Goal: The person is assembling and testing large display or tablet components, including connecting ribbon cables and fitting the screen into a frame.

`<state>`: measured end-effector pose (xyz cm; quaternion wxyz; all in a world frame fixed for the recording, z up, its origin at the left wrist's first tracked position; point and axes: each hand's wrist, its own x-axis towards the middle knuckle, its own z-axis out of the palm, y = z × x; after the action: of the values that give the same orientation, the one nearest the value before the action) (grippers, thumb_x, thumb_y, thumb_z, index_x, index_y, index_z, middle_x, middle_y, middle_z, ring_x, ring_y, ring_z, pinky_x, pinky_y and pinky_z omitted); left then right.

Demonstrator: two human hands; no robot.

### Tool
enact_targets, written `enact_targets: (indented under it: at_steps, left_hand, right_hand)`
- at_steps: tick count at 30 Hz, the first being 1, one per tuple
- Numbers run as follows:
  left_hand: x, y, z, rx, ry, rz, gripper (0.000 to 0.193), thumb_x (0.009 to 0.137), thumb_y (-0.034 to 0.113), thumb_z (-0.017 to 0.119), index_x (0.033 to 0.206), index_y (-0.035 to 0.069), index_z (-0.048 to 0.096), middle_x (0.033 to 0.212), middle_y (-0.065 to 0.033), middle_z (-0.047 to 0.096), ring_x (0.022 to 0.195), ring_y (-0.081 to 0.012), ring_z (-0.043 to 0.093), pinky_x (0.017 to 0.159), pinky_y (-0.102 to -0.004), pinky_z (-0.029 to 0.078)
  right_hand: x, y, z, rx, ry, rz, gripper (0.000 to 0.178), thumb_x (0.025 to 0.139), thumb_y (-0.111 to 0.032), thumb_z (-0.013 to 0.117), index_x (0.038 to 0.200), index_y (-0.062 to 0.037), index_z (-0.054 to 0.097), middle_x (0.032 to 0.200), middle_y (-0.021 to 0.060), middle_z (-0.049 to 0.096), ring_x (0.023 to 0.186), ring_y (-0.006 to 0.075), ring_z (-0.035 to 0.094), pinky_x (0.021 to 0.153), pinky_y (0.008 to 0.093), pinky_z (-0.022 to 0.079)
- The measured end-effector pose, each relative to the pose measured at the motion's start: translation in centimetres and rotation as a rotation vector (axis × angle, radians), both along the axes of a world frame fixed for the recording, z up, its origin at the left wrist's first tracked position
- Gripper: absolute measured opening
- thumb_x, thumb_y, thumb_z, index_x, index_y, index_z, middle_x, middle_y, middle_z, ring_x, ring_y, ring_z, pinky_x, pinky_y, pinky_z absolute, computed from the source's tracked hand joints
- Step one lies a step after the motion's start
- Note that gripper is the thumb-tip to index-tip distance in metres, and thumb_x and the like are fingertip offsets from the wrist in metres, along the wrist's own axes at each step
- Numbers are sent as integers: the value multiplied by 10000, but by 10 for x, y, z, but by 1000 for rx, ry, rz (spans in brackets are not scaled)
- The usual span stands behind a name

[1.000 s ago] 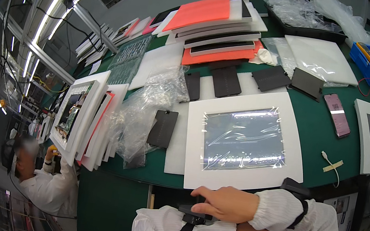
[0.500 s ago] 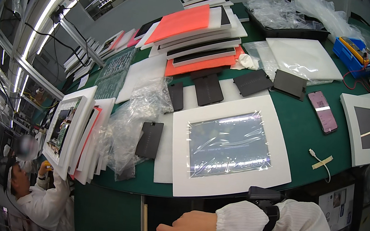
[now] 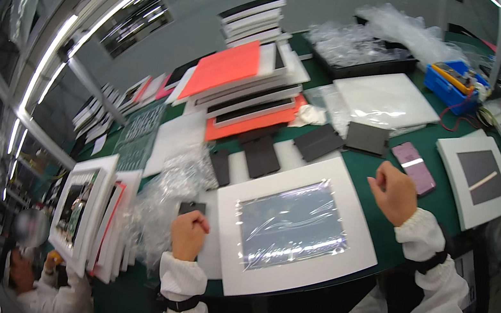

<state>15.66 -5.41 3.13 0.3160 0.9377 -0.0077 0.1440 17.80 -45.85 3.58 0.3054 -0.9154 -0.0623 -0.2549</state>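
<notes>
A white-framed display panel, its screen covered in wrinkled clear film, lies at the table's front edge. To its left my left hand hovers with fingers curled in, partly covering a small dark plate. Beyond the panel's right edge is my right hand, loosely closed over the green table, with nothing visible in it. Neither hand visibly touches the panel. A pink phone lies just beyond my right hand. Several more dark plates lie along the panel's far side.
Crumpled clear bags and upright white frames stand left. Stacked panels with red sheets rise behind. A black tray of plastic, a blue bin and another white-framed panel lie right. Another person is at lower left.
My hands have come up from below the table edge and parted to either side of the panel. The view has shifted, and the panel appears lower and further left.
</notes>
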Motion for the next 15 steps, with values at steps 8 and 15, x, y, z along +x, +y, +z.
enact_targets:
  at_steps: [8,15]
  left_hand:
    - [17,5,-55,-491,-57,144,214,662,-74,369,550,-3,536,467,-37,484,398,-116,446,388,-242,358]
    - [20,13,-57,-149,-73,-26,161,697,-54,400,630,2,535,575,-79,519,528,-157,483,514,-266,370]
  right_hand:
    - [13,7,-58,-91,-123,-4,86,756,-96,545,683,-92,500,576,62,540,511,290,553,458,401,408]
    - [16,6,-69,-72,190,-26,53,769,-99,543,718,-90,531,625,87,588,580,307,583,530,420,431]
